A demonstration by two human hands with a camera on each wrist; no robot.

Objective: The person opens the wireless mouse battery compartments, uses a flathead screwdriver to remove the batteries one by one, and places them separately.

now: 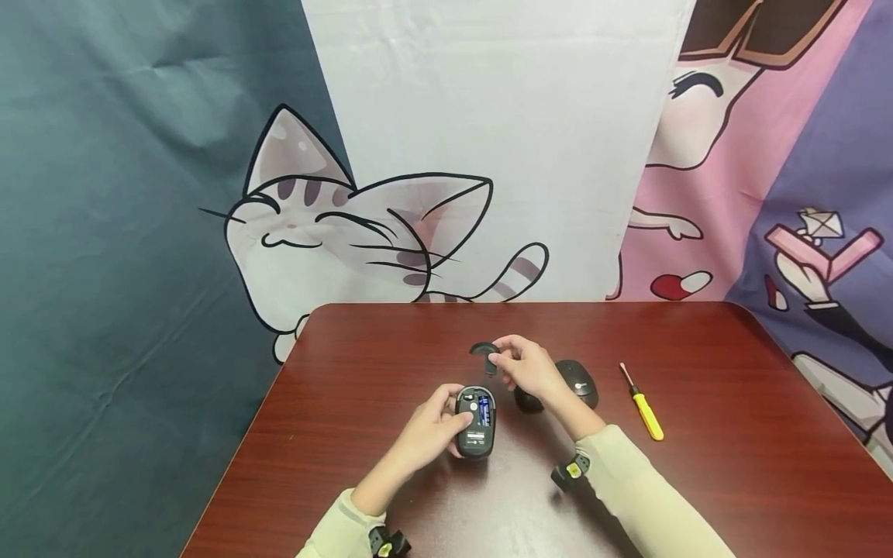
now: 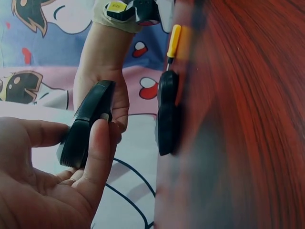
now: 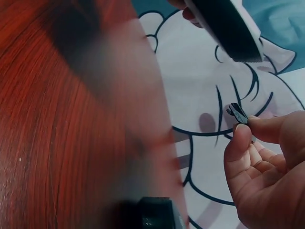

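Note:
My left hand (image 1: 431, 428) grips a black wireless computer mouse (image 1: 477, 442) with its underside up. The battery bay lies uncovered, and a blue battery (image 1: 484, 411) shows inside it. Just beyond the mouse, my right hand (image 1: 528, 367) pinches a black battery cover (image 1: 491, 363) with a curved end, held apart from the mouse. From the side, the left wrist view shows the mouse (image 2: 88, 126) between thumb and fingers. In the right wrist view the cover (image 3: 238, 113) appears thin and edge-on at the fingertips, with the mouse (image 3: 228, 31) above it.
Behind my right wrist a second black mouse (image 1: 577, 381) lies on the table (image 1: 349, 364). Beside it is a black rounded thing (image 1: 528, 401), partly hidden by the hand. A screwdriver with a yellow handle (image 1: 649, 418) lies to the right. A printed cloth hangs behind the table.

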